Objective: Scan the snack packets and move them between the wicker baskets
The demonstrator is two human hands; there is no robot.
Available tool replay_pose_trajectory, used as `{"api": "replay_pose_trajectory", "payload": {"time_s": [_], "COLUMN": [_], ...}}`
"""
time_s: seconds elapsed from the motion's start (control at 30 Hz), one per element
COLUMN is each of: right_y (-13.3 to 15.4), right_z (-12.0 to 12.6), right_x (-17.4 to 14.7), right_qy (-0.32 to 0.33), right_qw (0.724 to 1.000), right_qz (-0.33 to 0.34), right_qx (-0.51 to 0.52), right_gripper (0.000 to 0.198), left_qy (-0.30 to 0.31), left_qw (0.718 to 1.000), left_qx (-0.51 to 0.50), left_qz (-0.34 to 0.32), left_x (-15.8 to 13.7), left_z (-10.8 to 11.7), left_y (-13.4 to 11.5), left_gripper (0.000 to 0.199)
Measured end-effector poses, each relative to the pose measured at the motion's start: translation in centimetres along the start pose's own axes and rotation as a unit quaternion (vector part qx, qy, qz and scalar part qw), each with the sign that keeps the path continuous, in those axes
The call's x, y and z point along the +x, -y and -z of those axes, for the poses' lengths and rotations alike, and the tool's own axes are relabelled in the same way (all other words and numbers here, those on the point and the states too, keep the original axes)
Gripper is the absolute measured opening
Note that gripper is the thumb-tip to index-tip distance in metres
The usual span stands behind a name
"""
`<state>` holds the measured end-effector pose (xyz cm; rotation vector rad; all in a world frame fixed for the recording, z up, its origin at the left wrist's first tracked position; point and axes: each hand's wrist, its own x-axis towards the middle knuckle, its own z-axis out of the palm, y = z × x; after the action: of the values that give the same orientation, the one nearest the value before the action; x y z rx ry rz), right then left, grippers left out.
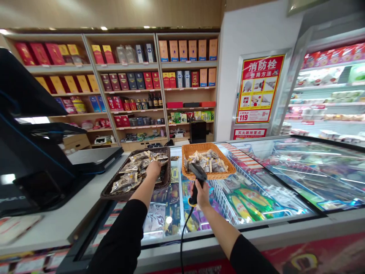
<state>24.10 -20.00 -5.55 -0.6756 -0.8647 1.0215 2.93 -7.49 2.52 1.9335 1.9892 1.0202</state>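
Observation:
My left hand (pixel 154 169) reaches into a dark brown woven basket (pixel 116 193), its fingers closed at a small clear snack packet near the right side. Several similar packets (pixel 132 166) with beige labels fill the rest of that basket. In my right hand (pixel 202 194) is a black handheld barcode scanner (pixel 197 173), gripped by its handle, with a cable (pixel 182 239) hanging down. The scanner's head overlaps the front of an orange woven basket (pixel 209 147), which holds more small packets (pixel 213 161).
Both baskets rest on the glass top of a chest freezer (pixel 251 152) with bagged food inside. A checkout machine (pixel 31 152) and a flat scale (pixel 97 156) stand on the counter at left. Shelves of boxes (pixel 125 81) line the back wall.

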Motion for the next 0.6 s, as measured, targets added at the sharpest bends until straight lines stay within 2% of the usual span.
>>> {"api": "replay_pose_trajectory", "payload": {"time_s": [0.1, 0.17, 0.23, 0.33, 0.4, 0.5, 0.6], "right_y": [-0.2, -0.3, -0.3, 0.1, 0.5, 1.0, 1.2], "right_z": [0.0, -0.1, -0.1, 0.2, 0.4, 0.6, 0.5], "right_x": [0.1, 0.1, 0.1, -0.1, -0.3, -0.5, -0.6], "right_qy": [0.002, 0.015, 0.036, 0.069, 0.084, 0.076, 0.068], "right_qw": [1.000, 1.000, 0.998, 0.995, 0.993, 0.994, 0.995], "right_qz": [0.004, 0.005, 0.012, 0.029, 0.036, 0.039, 0.031], "right_qx": [-0.010, -0.027, -0.046, -0.071, -0.076, -0.069, -0.064], "right_gripper": [0.039, 0.040, 0.041, 0.042, 0.042, 0.042, 0.041], "left_qy": [-0.078, -0.097, -0.054, 0.028, 0.032, 0.007, 0.043], "left_qw": [0.996, 0.990, 0.987, 0.988, 0.985, 0.974, 0.953], "left_qx": [-0.028, -0.102, -0.151, -0.145, -0.153, -0.206, -0.285], "left_qz": [0.009, 0.008, 0.005, 0.034, 0.066, 0.092, 0.090], "left_x": [0.2, 0.0, -0.5, -1.2, -1.4, -1.6, -1.9], "left_z": [0.4, 0.5, 0.3, -0.2, -0.6, -0.9, -1.0], "left_y": [0.0, 0.4, 1.1, 2.2, 2.7, 2.8, 2.4], "left_gripper": [0.031, 0.036, 0.034, 0.023, 0.018, 0.024, 0.036]}}
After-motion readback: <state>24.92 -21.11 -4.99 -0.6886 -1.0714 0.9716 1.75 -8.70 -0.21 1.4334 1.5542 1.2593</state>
